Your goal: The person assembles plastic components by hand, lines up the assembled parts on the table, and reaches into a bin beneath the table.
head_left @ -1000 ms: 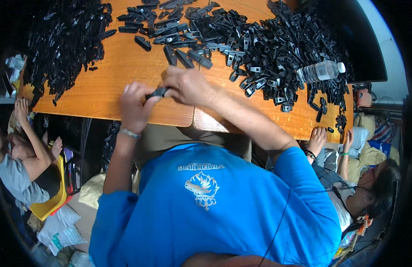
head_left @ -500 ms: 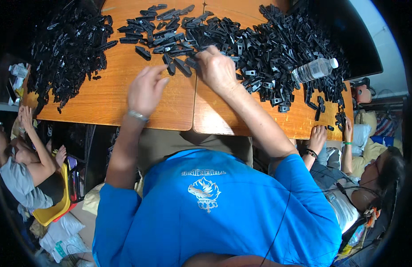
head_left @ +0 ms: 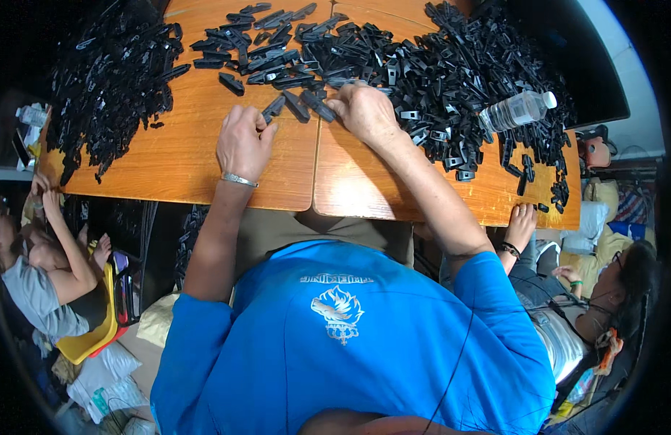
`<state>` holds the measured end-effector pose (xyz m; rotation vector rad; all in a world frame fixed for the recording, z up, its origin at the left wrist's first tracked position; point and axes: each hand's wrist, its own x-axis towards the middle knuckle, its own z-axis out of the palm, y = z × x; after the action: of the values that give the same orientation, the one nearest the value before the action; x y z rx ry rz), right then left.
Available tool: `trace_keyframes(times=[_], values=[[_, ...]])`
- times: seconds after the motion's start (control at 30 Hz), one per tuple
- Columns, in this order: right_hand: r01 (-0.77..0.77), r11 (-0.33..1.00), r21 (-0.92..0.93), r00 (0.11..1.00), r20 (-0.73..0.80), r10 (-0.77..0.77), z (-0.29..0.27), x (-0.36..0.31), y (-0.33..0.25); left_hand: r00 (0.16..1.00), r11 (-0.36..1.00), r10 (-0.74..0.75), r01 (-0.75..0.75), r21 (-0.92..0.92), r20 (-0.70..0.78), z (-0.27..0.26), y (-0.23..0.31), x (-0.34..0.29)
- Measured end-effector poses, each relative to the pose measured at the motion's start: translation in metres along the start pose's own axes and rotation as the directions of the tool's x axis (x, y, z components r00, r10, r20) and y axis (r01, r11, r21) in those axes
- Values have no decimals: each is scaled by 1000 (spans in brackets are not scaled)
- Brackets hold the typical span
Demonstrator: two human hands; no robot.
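Note:
My left hand [head_left: 245, 141] is low over the wooden table, its fingers curled and pinched at the near end of a black plastic clip [head_left: 274, 109]. Just right of that clip lies another long black clip [head_left: 297, 107], and beside it a third clip [head_left: 319, 106]. My right hand [head_left: 366, 114] is closed at the edge of the large heap, its thumb close to the third clip's near end. Whatever sits between its fingers is hidden. A looser group of black clips [head_left: 241, 43] spreads beyond my hands.
A large heap of black clips [head_left: 437, 80] fills the right side, with a clear plastic bottle [head_left: 518, 111] lying on it. Another black heap [head_left: 114, 87] covers the left end of the wooden table [head_left: 205, 170]. People sit at both sides; one person's hand [head_left: 522, 221] rests by the right edge.
My left hand has come forward and turned, its fingers now at the left clip. My right hand has drawn slightly back and right. The neighbour's banded hand at right has left the table.

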<state>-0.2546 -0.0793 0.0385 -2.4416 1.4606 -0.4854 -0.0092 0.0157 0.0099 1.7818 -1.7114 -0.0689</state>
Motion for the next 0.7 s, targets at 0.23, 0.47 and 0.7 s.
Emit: trace_keyframes(times=[0.23,0.47,0.7], values=[[-220,974,51,956,209,205,-21,1,0,986,966,-97,126,-225,135,-12,-1,-22],[-109,795,596,994,63,89,-6,-45,-4,996,988,11,3,-154,90,-23,-1,-30],[45,853,520,998,-65,-13,17,-83,-54,997,999,33,-34,10,76,-21,9,-25]])
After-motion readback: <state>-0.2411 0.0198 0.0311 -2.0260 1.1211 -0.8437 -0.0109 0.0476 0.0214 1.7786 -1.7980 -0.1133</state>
